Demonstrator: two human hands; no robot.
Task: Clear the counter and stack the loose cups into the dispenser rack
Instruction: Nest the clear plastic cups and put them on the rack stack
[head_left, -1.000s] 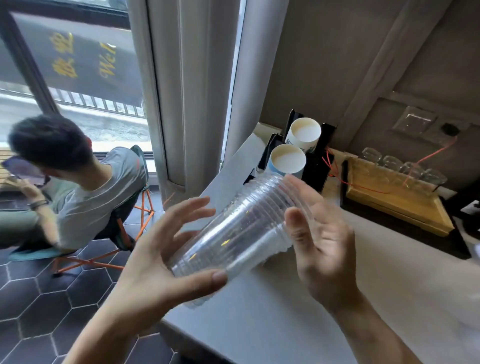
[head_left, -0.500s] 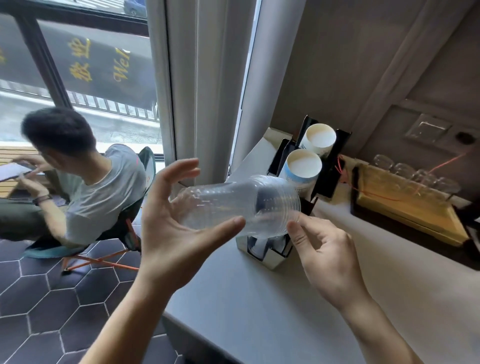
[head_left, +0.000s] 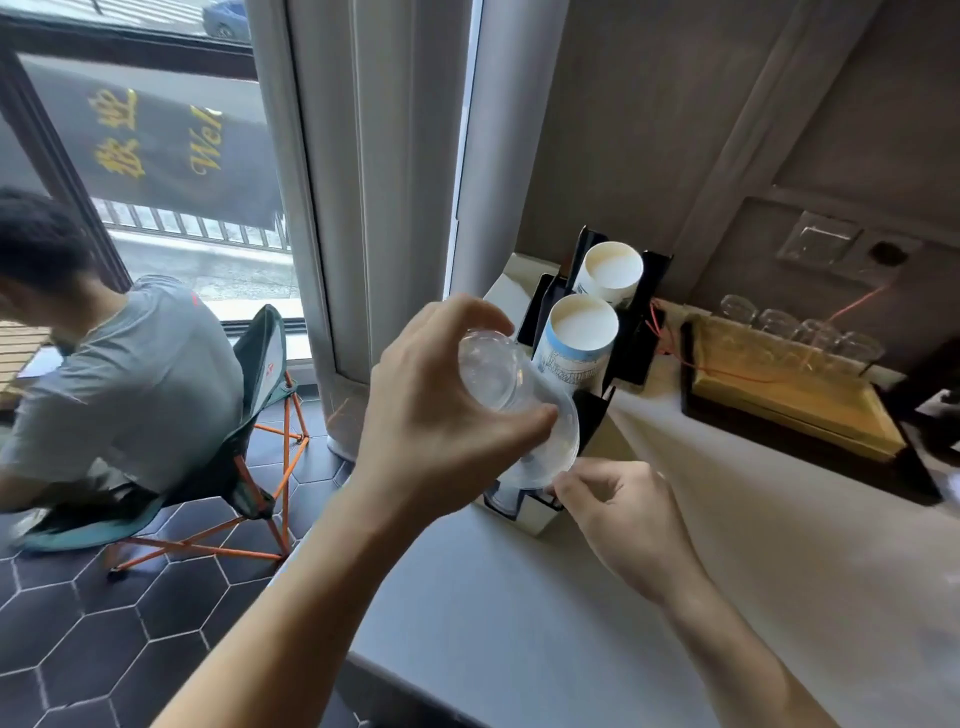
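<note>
Since half a second earlier, the stack of clear plastic cups (head_left: 511, 400) had swung from lying sideways to pointing base-up toward the camera, its wide mouth turned down and away over the nearest slot of the black dispenser rack (head_left: 597, 415). The left hand (head_left: 447, 415) gripped the stack around its narrow end, thumb pressed along the near side and fingers curled over the top, closed firmly on the plastic. The right hand (head_left: 623, 514), which had been open beside the rim before, was now lower, its thumb and forefinger drawn together at the bottom edge of the stack's rim; whether they actually pinched the rim or only touched it was hard to tell through the clear plastic. The remaining fingers were loosely curled.

Behind the clear stack, two stacks of white paper cups (head_left: 584, 338) stood tilted in the rack's further slots, open mouths facing up. The rack sat at the window end of a pale counter (head_left: 545, 623). To the right along the wall lay a yellow tray (head_left: 795, 410) with a row of small glasses (head_left: 800, 330) at its back edge. Beyond the counter's edge, a person in a grey shirt (head_left: 130, 384) sat on a folding chair (head_left: 254, 395) over dark hexagonal floor tiles.
</note>
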